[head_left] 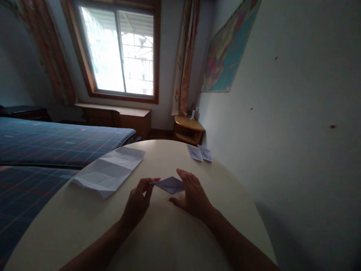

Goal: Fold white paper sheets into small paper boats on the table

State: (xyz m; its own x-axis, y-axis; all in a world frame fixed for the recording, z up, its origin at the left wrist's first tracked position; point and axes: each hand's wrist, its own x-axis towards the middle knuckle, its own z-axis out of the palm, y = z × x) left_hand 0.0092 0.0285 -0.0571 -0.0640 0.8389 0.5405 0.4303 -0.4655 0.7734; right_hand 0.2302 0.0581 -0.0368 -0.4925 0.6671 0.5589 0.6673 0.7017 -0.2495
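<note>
A small piece of folded paper [170,184], diamond-like in outline, is between my two hands over the middle of the round table [166,241]. My left hand [138,199] pinches its left corner between thumb and fingers. At its right end is my right hand [194,194], thumb and fingers spread apart around that side. The palm hides the paper's right tip, and I cannot tell how firmly it touches. Two folded paper pieces [194,152] lie side by side at the table's far right edge. On the left, a large creased sheet of paper [111,171] rests partly raised along its folds.
A plaid mattress [56,141] stands close along the table's left side. The white wall [296,150] rises on the right, with a map [228,52] on it. Beyond the table are a wooden corner stand [187,122], a desk [132,111] and a bright window [121,52].
</note>
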